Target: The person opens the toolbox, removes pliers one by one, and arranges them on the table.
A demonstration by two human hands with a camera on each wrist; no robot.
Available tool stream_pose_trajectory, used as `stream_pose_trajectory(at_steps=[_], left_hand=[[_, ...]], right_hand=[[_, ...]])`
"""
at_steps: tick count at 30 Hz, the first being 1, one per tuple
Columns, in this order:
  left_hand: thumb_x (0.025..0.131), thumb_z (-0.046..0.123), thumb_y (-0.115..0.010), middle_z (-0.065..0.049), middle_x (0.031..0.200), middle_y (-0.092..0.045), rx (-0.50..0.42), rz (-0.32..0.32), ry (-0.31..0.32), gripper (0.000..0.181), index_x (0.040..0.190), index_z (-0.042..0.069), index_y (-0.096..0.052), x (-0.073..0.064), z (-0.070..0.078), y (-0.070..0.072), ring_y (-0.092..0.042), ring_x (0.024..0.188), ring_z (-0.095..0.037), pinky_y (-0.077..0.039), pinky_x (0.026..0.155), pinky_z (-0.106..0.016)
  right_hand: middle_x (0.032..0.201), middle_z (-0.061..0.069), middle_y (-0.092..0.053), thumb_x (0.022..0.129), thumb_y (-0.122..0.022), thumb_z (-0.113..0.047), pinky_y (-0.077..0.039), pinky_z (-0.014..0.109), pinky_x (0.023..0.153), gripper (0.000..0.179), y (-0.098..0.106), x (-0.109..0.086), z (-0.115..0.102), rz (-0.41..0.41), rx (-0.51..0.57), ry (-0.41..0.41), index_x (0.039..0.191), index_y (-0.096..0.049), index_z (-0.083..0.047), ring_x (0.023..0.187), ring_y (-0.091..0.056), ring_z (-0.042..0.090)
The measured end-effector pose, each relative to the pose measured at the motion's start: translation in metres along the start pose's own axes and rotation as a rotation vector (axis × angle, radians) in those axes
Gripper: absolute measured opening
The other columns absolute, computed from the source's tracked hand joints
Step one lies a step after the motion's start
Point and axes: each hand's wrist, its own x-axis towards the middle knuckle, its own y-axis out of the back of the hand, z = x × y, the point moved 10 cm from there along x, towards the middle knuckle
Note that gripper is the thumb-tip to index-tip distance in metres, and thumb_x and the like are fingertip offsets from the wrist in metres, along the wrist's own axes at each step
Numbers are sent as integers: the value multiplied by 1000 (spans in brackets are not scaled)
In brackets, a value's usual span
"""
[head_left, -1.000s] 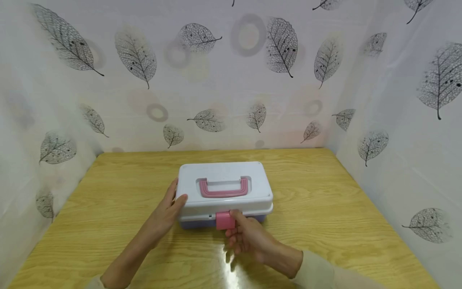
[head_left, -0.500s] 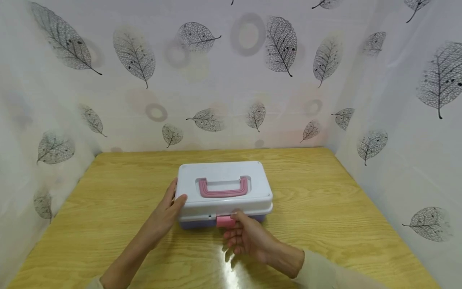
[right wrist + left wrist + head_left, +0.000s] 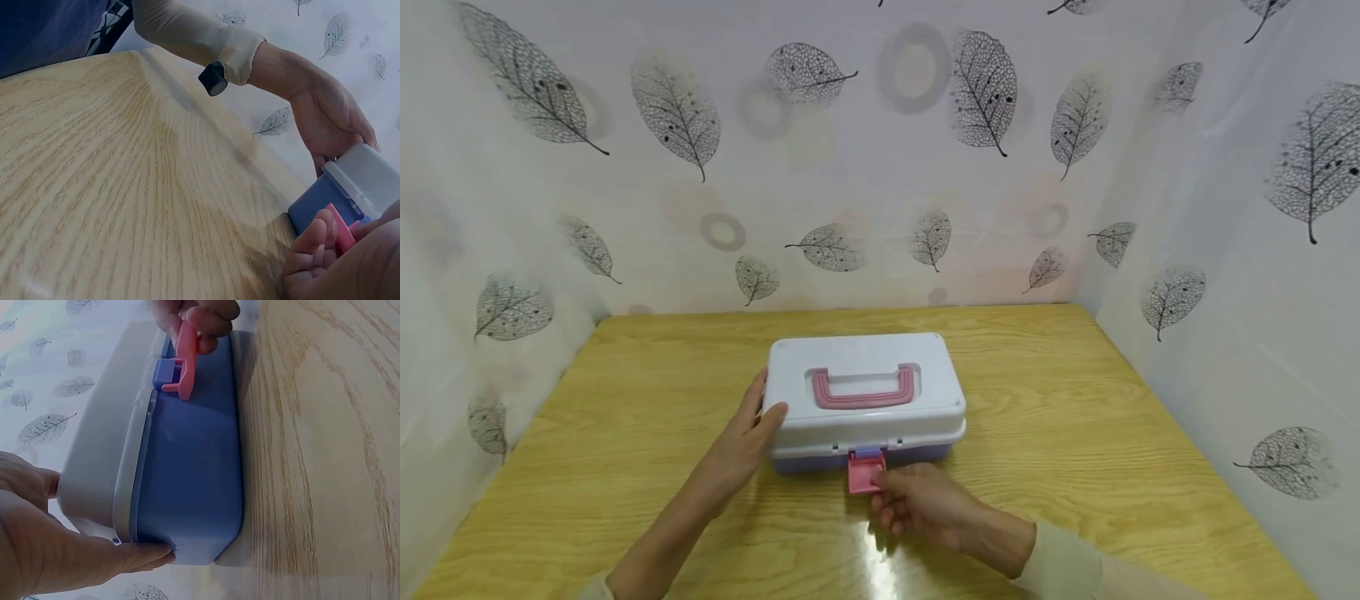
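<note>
A plastic storage box [image 3: 865, 354] with a white lid, a bluish-purple base and a pink carrying handle [image 3: 863, 400] sits on the table, its lid down. At its left end my left hand [image 3: 737, 446] holds the box, thumb on the lid's front corner and fingers along the side; the left wrist view shows this hand [image 3: 56, 544] against the end wall. My right hand [image 3: 936, 504] pinches the pink latch [image 3: 862, 475] at the front. The latch hangs swung down from the lid, baring a purple catch [image 3: 165, 372] on the base.
The wood-grain table [image 3: 1075, 433] extends around the box on all sides. Pale leaf-patterned cloth [image 3: 865, 167] encloses it at the back, left and right. A small black device [image 3: 214, 79] shows by the left sleeve in the right wrist view.
The pink latch has swung away from the lid and down, with my right hand moving slightly lower along with it. My left hand keeps its hold, and the box stays put.
</note>
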Motion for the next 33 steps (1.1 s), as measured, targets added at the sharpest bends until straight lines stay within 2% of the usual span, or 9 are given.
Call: stream_pose_trajectory(at_steps=[4, 9, 15, 20, 25, 30, 33], left_hand=[[112, 40, -41, -23, 171, -2, 11, 3, 7, 76, 167, 20, 7, 0, 0, 1, -12, 154, -45, -18, 123, -62], [112, 42, -41, -22, 171, -1, 28, 1, 19, 76, 167, 20, 7, 0, 1, 0, -11, 154, -46, -16, 123, -63], [112, 42, -41, -22, 171, -1, 30, 1, 22, 77, 167, 20, 8, 0, 0, 0, -10, 155, -45, -15, 123, -63], [112, 41, -41, -23, 171, -1, 16, -2, 20, 77, 167, 19, 8, 0, -2, -1, -11, 154, -45, -16, 123, -63], [112, 41, -41, -23, 171, -1, 13, -4, 18, 77, 167, 19, 9, 0, -3, -1, -11, 155, -44, -16, 124, -62], [112, 41, -41, -23, 171, -1, 15, -6, 17, 77, 166, 19, 9, 0, -2, 0, -9, 155, -44, -15, 124, -61], [112, 42, -41, -24, 171, -2, 11, -7, 14, 78, 167, 19, 9, 0, -2, 0, -10, 155, -44, -16, 123, -61]], right_hand=[[77, 0, -65, 103, -61, -23, -50, 20, 58, 24, 4, 1, 5, 5, -47, -17, 86, -67, -7, 63, -57, 8], [71, 2, -64, 101, -65, -23, -51, 20, 50, 26, 10, 1, 4, -12, -164, -32, 85, -69, -3, 57, -57, 9], [61, -1, -59, 99, -68, -29, -45, 16, 41, 31, 18, 1, 7, -53, -279, -103, 77, -70, -7, 48, -52, 6], [61, -2, -58, 100, -68, -28, -45, 15, 41, 31, 20, 3, 10, -60, -252, -128, 76, -70, -8, 47, -52, 6], [61, -2, -58, 100, -67, -27, -44, 14, 40, 29, 22, 5, 10, -68, -245, -128, 82, -73, -5, 48, -52, 5], [66, 1, -61, 100, -66, -25, -48, 17, 43, 30, 26, 0, 2, -59, -258, -84, 93, -74, 3, 50, -54, 7], [71, 3, -63, 100, -66, -26, -51, 20, 46, 31, 30, -6, -8, -41, -268, -38, 91, -70, 3, 53, -56, 10]])
